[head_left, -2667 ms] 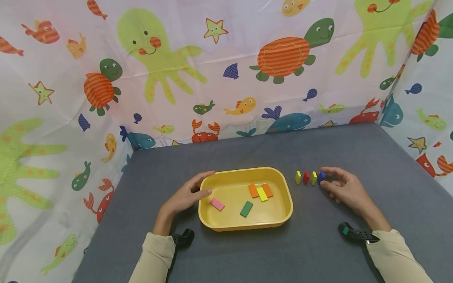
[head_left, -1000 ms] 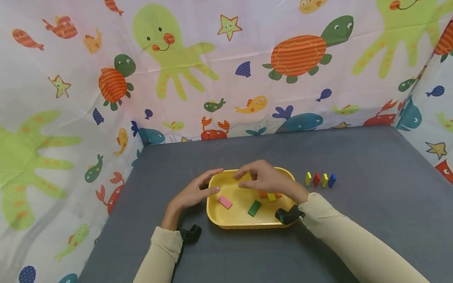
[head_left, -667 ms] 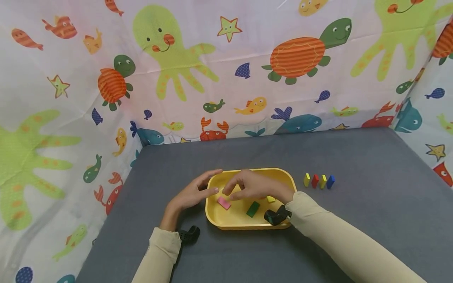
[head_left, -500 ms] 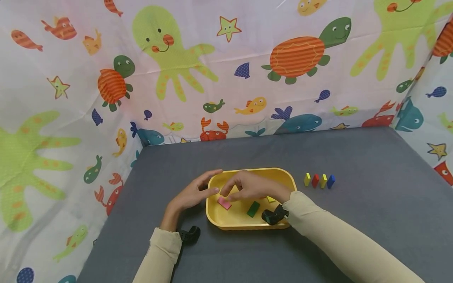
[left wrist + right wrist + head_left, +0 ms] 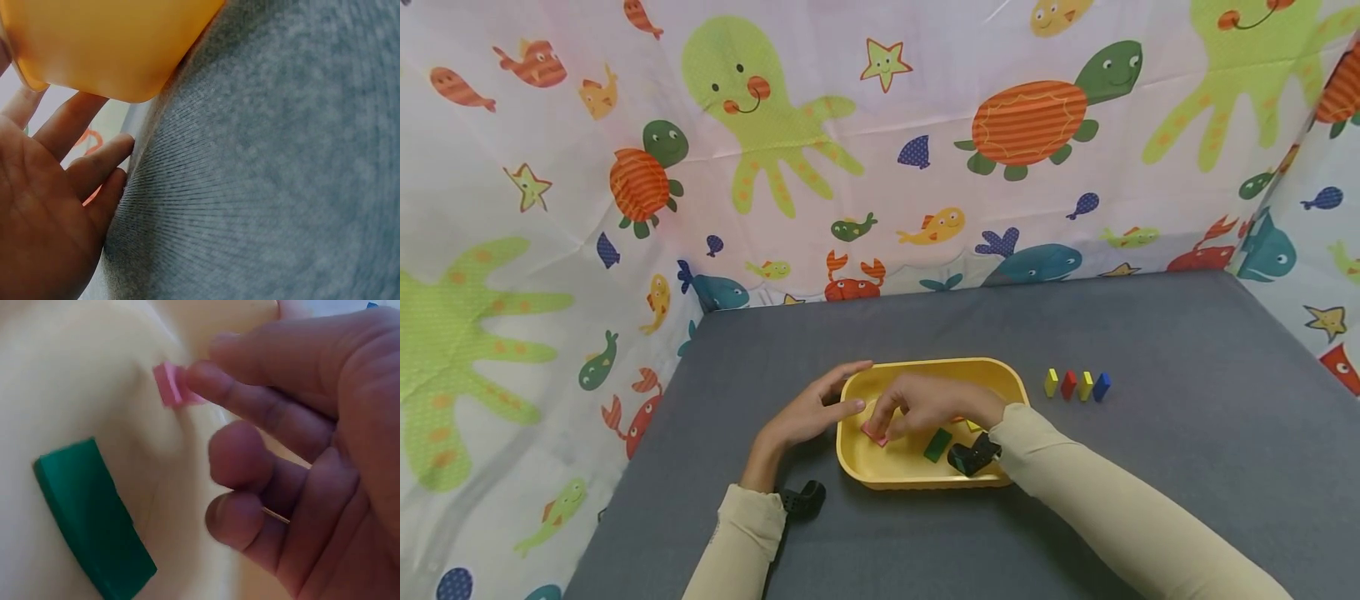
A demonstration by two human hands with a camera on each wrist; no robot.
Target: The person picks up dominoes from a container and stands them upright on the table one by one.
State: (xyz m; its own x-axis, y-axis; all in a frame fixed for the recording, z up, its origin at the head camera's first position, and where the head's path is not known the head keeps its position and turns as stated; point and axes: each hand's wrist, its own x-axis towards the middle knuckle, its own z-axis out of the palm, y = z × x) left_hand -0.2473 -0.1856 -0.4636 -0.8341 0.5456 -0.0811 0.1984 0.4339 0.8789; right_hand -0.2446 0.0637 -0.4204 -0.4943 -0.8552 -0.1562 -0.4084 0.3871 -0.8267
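My left hand (image 5: 802, 411) holds the left end of a yellow plastic tray (image 5: 925, 482), its thumb over the rim and the other fingers along the outer wall. In the left wrist view those fingers are nearly straight. Inside the tray, my right hand (image 5: 928, 404) has thumb and index finger at a pink domino (image 5: 872, 437) and pinches it at the tray's left side. The right wrist view shows a fingertip against the pink domino (image 5: 167, 384), while the lower fingers are curled free. A green domino (image 5: 937, 445) lies flat nearby. Orange and yellow dominoes are partly hidden under the right wrist.
Right of the tray, a row of upright dominoes stands on the grey tabletop (image 5: 880, 542): yellow (image 5: 1051, 382), red (image 5: 1069, 385), another yellow, and blue (image 5: 1102, 387). A sea-animal printed curtain (image 5: 880, 175) hangs behind and at both sides.
My right hand has left the blue domino standing at the row's end and moved left into the tray, lowering onto the pink domino. My left hand stays at the tray's left end.
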